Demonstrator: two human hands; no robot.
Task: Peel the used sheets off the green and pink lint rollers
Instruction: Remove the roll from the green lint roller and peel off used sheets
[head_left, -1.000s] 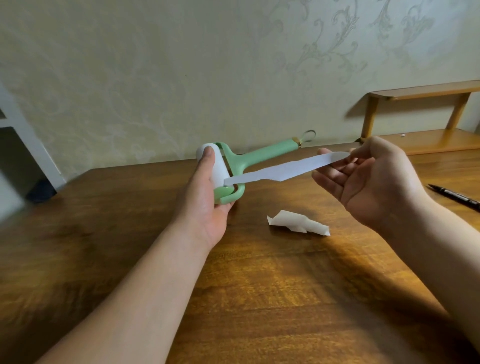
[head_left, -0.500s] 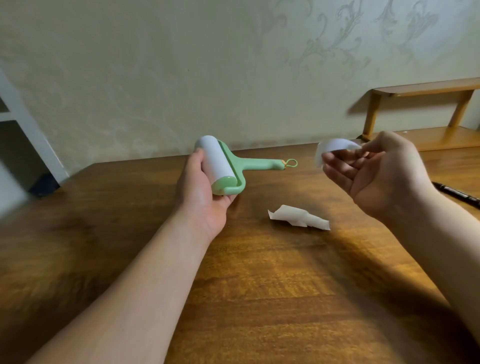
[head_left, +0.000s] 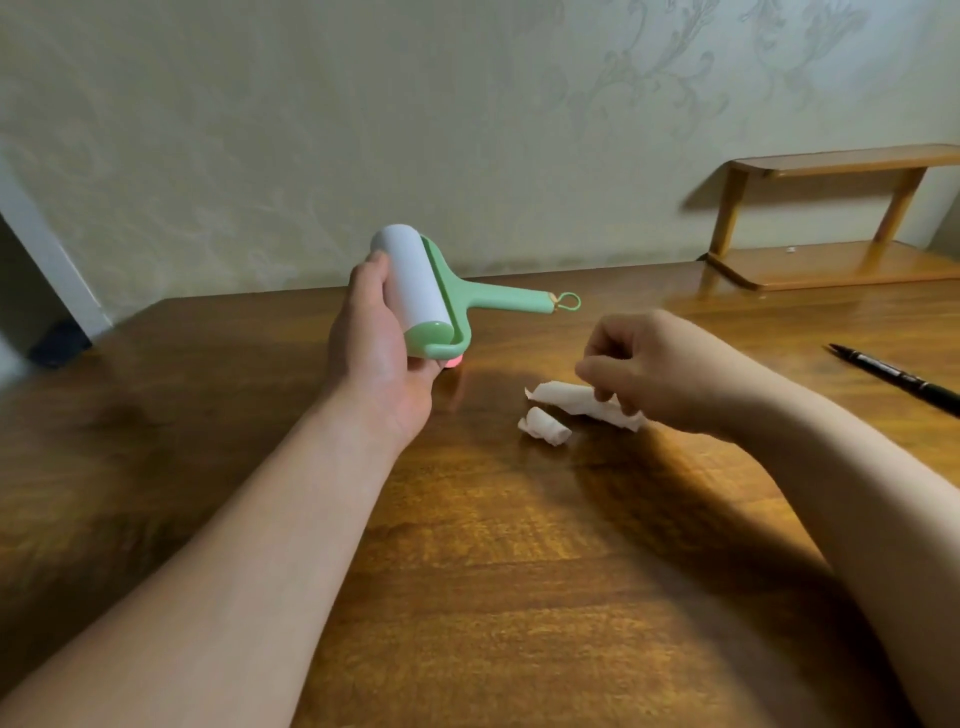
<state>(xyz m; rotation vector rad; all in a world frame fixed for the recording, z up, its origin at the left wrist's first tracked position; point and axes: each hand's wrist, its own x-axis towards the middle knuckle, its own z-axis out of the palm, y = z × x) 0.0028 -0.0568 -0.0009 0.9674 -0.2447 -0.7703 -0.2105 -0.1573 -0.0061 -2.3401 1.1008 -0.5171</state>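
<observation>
Gripping the green lint roller (head_left: 415, 283) above the tabletop (head_left: 493, 571), the left hand (head_left: 374, 353) looks firm, while the right hand (head_left: 660, 369) curls over a peeled sheet (head_left: 561, 395), pinched or loose I cannot tell, and sticky paper could cling to it.

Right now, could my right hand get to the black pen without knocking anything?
Probably yes. Your right hand is over the crumpled sheets, and only bare table lies between it and the black pen to its right. The left hand, holding the green lint roller, is on the other side.
</observation>
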